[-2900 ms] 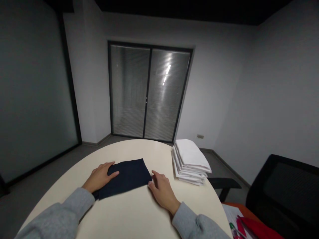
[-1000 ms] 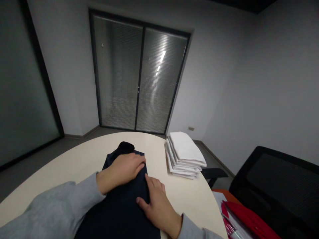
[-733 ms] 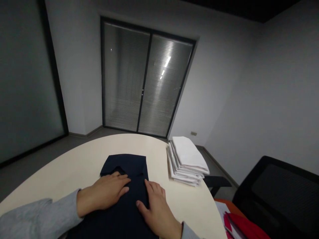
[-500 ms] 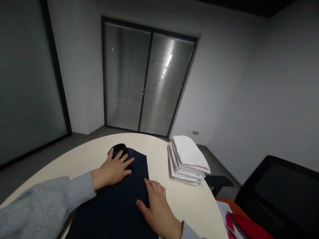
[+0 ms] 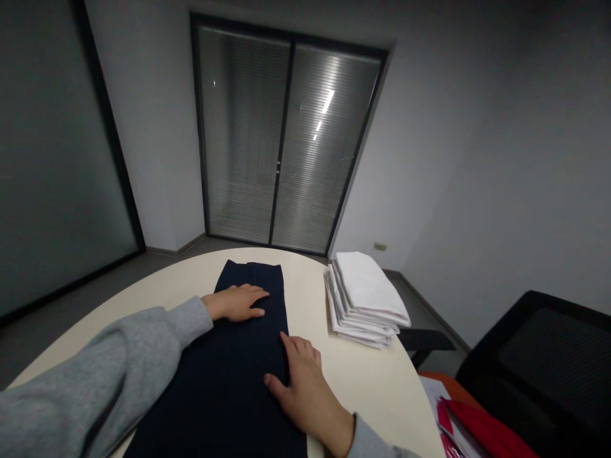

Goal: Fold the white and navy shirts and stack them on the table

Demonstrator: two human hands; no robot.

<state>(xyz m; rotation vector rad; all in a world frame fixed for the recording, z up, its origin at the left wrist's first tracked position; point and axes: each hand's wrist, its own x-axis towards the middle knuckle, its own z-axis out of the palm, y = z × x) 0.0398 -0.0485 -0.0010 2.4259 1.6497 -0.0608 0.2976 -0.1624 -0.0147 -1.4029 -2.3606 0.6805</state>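
Note:
A dark navy folded garment (image 5: 224,381) lies lengthwise on the pale round table (image 5: 372,394), its far end squared off near the table's back edge. Its kind cannot be told from what shows. My left hand (image 5: 240,302) rests flat on the upper part of the cloth, fingers stretched toward the right, holding nothing. Lower down, my right hand (image 5: 308,394) lies along the right edge of the garment, thumb on the cloth and apart from the fingers. Grey sleeves cover both arms, and the near end of the garment runs out of view.
To the right, a stack of folded white cloth (image 5: 367,296) stands near the table's edge. Beyond that edge is a black mesh chair (image 5: 539,356) with red fabric (image 5: 487,426) on its seat. Glass doors with blinds (image 5: 286,140) fill the wall behind.
The bunched, looped far end of the garment now lies flat and straight. My left hand has shifted right and turned its fingers sideways. My right hand has barely moved; the view has tilted slightly.

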